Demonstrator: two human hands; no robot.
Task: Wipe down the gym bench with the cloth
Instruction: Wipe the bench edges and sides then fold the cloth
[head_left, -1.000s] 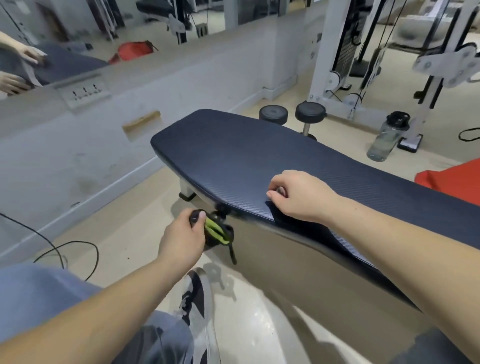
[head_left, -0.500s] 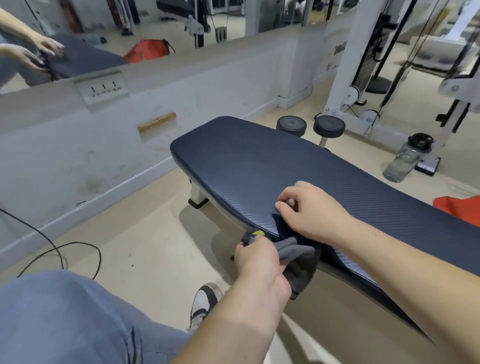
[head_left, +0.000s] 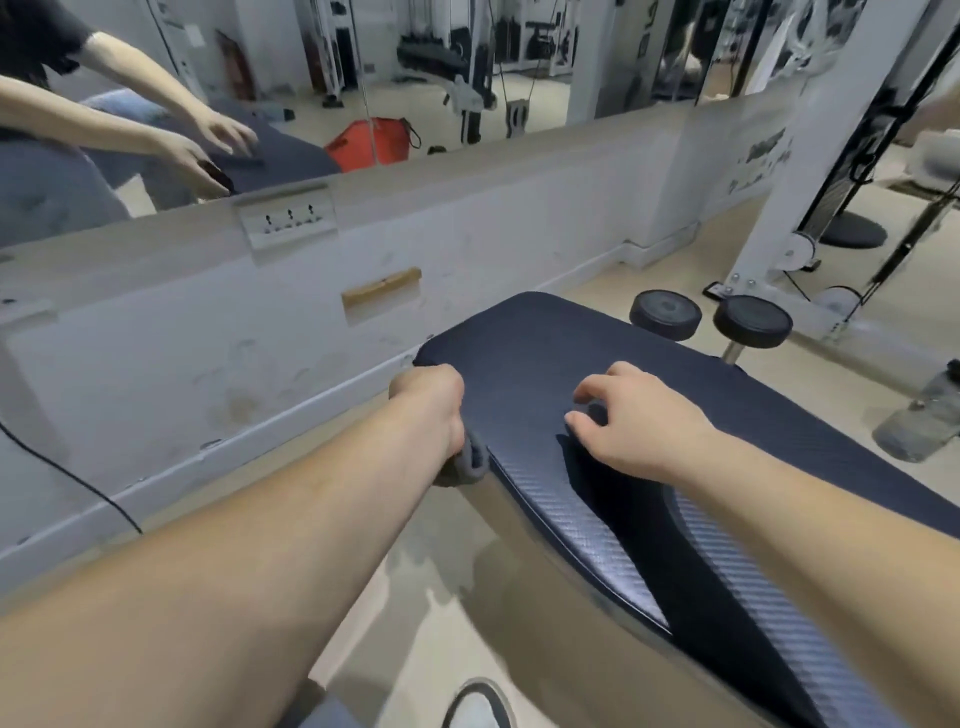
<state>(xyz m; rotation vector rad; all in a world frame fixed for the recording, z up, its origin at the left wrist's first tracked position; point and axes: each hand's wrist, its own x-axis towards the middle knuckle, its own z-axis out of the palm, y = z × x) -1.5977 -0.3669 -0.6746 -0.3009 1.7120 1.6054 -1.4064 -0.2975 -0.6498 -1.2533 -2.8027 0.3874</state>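
Gym bench (head_left: 701, 415): left hand (head_left: 428, 402) clenched on the grey cloth (head_left: 467, 460) at the pad's near edge, ready to wipe; right hand (head_left: 639, 421) steadies, fingers (head_left: 582, 418) loosely curled, grasping nothing.

The table (head_left: 649, 384) runs from near right to far centre. The left hand (head_left: 431, 405) lies at its left edge, with the cloth (head_left: 470, 460) under it, hanging off. The right hand (head_left: 639, 421) rests on top. Two rollers (head_left: 711, 317) stand behind the table, a bottle (head_left: 924, 415) on the floor to the right, a mirror wall (head_left: 208, 322) to the left.
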